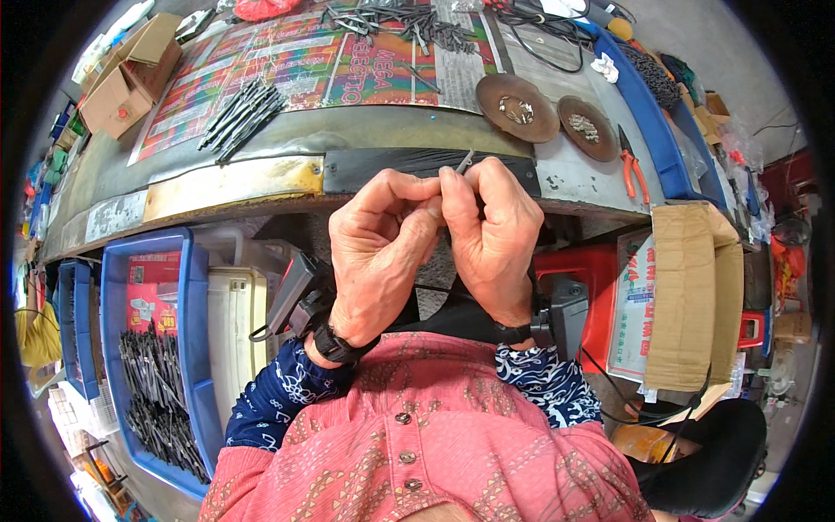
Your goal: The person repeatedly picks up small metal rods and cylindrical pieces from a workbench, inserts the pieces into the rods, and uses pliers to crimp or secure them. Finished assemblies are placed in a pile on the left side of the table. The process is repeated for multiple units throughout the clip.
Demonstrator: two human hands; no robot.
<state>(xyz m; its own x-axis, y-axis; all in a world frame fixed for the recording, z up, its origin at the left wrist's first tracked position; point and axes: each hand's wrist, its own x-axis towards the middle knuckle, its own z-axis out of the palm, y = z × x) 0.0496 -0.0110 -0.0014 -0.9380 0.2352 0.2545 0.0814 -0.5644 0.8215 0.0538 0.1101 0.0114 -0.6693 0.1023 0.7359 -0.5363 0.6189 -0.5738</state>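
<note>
My left hand [383, 248] and my right hand [494, 239] meet in front of me at the table's near edge, both with fingers pinched. From between the right thumb and forefinger sticks out the tip of a slim dark grey part [467, 162]; the rest of it is hidden by the fingers. The left thumb and forefinger press close to the right fingertips, and what they hold, if anything, does not show. Beyond the hands, two round brown dishes [497, 88] [570, 106] hold small metal pieces. Red-handled pliers [633, 174] lie beside them.
On the table [383, 130] lie a bundle of dark slim parts [242, 117] and a looser heap [417, 24]. An open cardboard box [130, 78] stands at far left. Blue bins [198, 348] [696, 178] flank me, one holding more dark parts. Another carton [687, 296] stands at right.
</note>
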